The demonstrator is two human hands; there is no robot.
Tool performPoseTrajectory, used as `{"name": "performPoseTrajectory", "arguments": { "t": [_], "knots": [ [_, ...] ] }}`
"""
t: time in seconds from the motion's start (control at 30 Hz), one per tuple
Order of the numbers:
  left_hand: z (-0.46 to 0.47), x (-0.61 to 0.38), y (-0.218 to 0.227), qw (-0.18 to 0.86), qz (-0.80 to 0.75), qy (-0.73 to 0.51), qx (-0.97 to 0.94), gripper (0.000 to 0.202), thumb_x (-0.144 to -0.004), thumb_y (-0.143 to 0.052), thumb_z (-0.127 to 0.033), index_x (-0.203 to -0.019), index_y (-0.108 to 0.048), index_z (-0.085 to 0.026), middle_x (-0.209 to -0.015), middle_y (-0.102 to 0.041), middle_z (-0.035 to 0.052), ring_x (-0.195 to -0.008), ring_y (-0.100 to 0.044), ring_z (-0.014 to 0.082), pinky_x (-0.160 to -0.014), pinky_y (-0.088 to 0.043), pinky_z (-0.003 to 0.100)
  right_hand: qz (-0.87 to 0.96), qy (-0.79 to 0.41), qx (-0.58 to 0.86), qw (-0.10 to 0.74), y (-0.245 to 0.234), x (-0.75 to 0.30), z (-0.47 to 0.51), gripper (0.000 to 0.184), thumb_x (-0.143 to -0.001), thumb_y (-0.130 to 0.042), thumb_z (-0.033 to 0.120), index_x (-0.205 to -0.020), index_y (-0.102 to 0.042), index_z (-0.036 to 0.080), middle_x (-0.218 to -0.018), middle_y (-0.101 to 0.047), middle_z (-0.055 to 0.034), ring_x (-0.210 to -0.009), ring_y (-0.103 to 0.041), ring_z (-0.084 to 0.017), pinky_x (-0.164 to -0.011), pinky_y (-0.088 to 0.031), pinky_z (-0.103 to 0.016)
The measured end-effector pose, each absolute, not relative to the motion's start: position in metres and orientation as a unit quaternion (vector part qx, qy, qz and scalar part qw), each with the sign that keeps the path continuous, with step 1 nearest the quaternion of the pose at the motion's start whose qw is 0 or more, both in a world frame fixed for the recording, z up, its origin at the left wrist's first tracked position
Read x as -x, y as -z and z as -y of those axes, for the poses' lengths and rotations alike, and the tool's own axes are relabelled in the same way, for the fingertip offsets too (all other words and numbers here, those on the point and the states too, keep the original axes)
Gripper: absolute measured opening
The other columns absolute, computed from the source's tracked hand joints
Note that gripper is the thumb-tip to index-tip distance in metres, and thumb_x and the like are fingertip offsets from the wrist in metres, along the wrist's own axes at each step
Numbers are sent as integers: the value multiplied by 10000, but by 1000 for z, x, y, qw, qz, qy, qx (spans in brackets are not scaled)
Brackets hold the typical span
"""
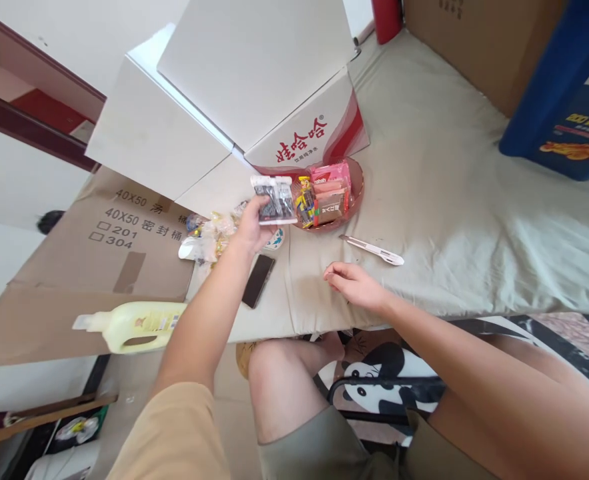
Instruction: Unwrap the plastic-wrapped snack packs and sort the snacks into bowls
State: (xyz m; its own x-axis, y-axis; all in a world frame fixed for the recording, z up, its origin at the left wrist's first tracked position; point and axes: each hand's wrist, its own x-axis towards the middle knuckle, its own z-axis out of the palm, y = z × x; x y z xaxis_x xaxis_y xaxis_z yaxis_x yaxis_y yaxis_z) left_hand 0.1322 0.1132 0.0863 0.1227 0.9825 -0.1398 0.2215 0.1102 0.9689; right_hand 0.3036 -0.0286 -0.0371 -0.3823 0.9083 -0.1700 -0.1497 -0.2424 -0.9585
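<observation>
My left hand (253, 227) grips a flat black-and-clear snack packet (277, 200), thumb on top, just left of a pinkish bowl (357, 193). In the bowl lie a pink packet (330, 173), a brown packet (331, 205) and small yellow-and-blue wrapped sweets (304, 203). My right hand (354, 285) is near the cloth's front edge, fingers curled together with nothing showing in them. Beyond it lies a white utility knife (374, 250), its blade end toward the bowl. Clear and gold wrapped pieces (214, 233) are heaped to the left of my left hand.
A dark phone (259, 281) lies below my left wrist. White boxes (254, 67) stand behind the bowl. A brown carton (89, 253) and a pale yellow bottle (134, 325) are at left. A blue container (564, 100) and another carton (484, 47) stand at right.
</observation>
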Motion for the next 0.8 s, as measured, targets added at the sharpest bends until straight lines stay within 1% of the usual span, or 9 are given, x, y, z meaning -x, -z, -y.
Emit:
{"name": "performPoseTrajectory", "arguments": {
  "t": [0.13,0.23,0.33,0.4,0.5,0.57,0.67,0.73,0.8],
  "knots": [
    [-92,-106,-73,444,-557,-397,-579,472,-621,-703,-347,-1052,-539,-246,-899,-698,8,-869,-696,213,-783,-548,344,495,-666,403,386,39,-301,31,129,-792,-512,325,-782,-571,210,-644,-490,45,-611,-440,-135,-617,-346,-277],
    [-106,-116,-69,345,-532,-332,-698,484,-661,-705,-325,-1109,-543,-239,-926,-682,19,-896,-680,212,-812,-523,340,522,-640,418,378,36,-298,33,147,-795,-501,336,-788,-570,207,-682,-530,28,-655,-476,-147,-658,-371,-285],
    [-128,-151,-69,219,-473,-214,-826,560,-701,-703,-307,-1236,-562,-224,-1079,-691,58,-1035,-662,253,-908,-496,368,549,-611,436,369,33,-295,33,170,-807,-492,358,-786,-569,208,-693,-543,18,-683,-493,-159,-684,-380,-296],
    [-139,-170,-67,177,-429,-108,-879,591,-712,-710,-339,-1277,-579,-224,-1157,-692,70,-1096,-649,279,-965,-477,382,560,-600,441,362,32,-295,34,188,-815,-491,376,-790,-572,209,-692,-543,16,-684,-495,-163,-685,-383,-300],
    [-150,-160,-63,141,-405,-78,-900,541,-808,-622,-398,-1316,-571,-217,-1296,-661,87,-1196,-607,275,-1026,-455,378,562,-604,439,357,32,-298,35,209,-825,-494,400,-806,-578,210,-692,-533,16,-674,-489,-161,-667,-384,-297],
    [-156,-120,-63,69,-466,-126,-873,436,-854,-557,-340,-1257,-593,-179,-1304,-655,112,-1212,-589,260,-1061,-432,375,559,-614,430,354,32,-302,37,228,-835,-505,427,-811,-577,212,-688,-520,18,-662,-476,-157,-643,-380,-290],
    [-167,-36,-69,-35,-655,-132,-744,247,-855,-513,-252,-1050,-626,-151,-1156,-681,150,-1116,-607,274,-1015,-449,402,556,-631,418,345,32,-307,41,267,-850,-522,469,-821,-582,210,-687,-511,17,-656,-466,-151,-628,-384,-285],
    [-179,13,-73,-48,-730,-107,-674,189,-835,-538,-237,-997,-608,-169,-1128,-677,151,-1092,-608,289,-982,-458,420,554,-635,421,336,32,-308,42,288,-860,-524,487,-832,-590,209,-692,-514,14,-663,-471,-152,-639,-396,-287],
    [-196,46,-72,-44,-749,-115,-651,194,-787,-591,-216,-979,-587,-185,-1152,-662,144,-1119,-592,302,-1004,-437,439,552,-635,428,331,32,-308,42,302,-868,-520,499,-835,-597,208,-698,-519,9,-667,-478,-154,-648,-404,-292]
  ]
}}
